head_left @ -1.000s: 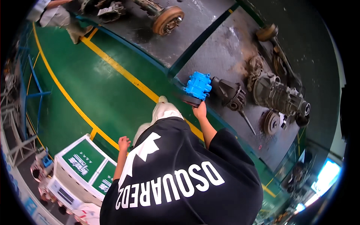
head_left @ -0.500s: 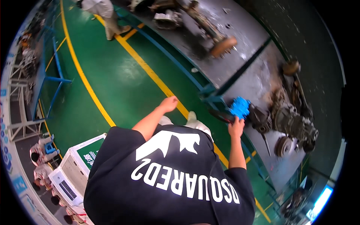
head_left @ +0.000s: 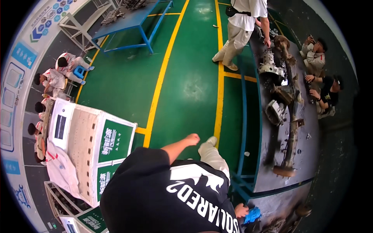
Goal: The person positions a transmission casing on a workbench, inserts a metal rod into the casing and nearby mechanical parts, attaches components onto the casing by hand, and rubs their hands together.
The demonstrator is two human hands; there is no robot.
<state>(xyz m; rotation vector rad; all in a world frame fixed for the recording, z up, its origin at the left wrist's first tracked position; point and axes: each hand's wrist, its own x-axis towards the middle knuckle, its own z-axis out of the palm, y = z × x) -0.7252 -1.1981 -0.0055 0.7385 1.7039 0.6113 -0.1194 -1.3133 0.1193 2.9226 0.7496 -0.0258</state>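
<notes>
My left hand (head_left: 192, 139) is out in front of my black shirt, over the green floor, curled into a fist with nothing visible in it. Low at the right, my right hand (head_left: 241, 210) is closed beside the near metal workbench (head_left: 261, 201). Right against its fingers is a bright blue crumpled-looking thing (head_left: 252, 214), whose kind I cannot make out. Whether the hand grips it or only touches it is unclear. Dark greasy machine parts (head_left: 276, 225) lie just past it, partly cut off by the picture's edge.
A long axle (head_left: 290, 145) and metal housings (head_left: 275, 112) cover the far workbench (head_left: 268, 180). A person in white (head_left: 240, 35) stands at its left side; others are beyond it. At left are a white cabinet (head_left: 83, 136), seated people (head_left: 54, 79) and a blue table (head_left: 132, 21).
The view has swung, bringing the far aisle, the standing person and the cabinet further in. My right hand and the blue thing now appear lower in the picture. My left hand stays a fist.
</notes>
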